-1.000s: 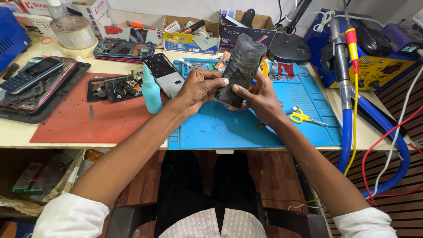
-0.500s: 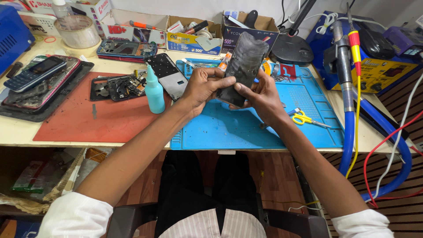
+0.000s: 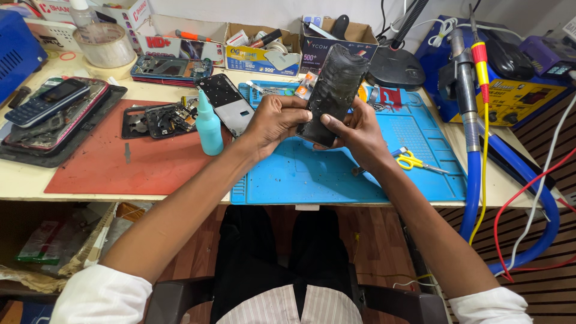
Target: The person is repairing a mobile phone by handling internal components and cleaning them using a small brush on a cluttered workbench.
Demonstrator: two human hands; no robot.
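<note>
Both hands at frame centre over blue mat (image 3: 336, 174). Left hand (image 3: 273, 123) and right hand (image 3: 354, 129) each have fingers closed round a dark phone (image 3: 333, 93), held tilted, top end toward upper right, clear of the tabletop (image 3: 24, 180).

Containers, upper edge: open cardboard box (image 3: 261, 45), centre, w/ pens and small parts inside; second box (image 3: 339, 39) just right, dark front, tool handle sticking out; white box (image 3: 180, 33) to the left. Clear tub (image 3: 105, 45) upper left. Teal bottle (image 3: 209, 126) upright on red mat (image 3: 120, 162), near left hand. Black tray (image 3: 57, 111), far left, w/ phones in it. Yellow scissors (image 3: 414, 161) on blue mat, right.
</note>
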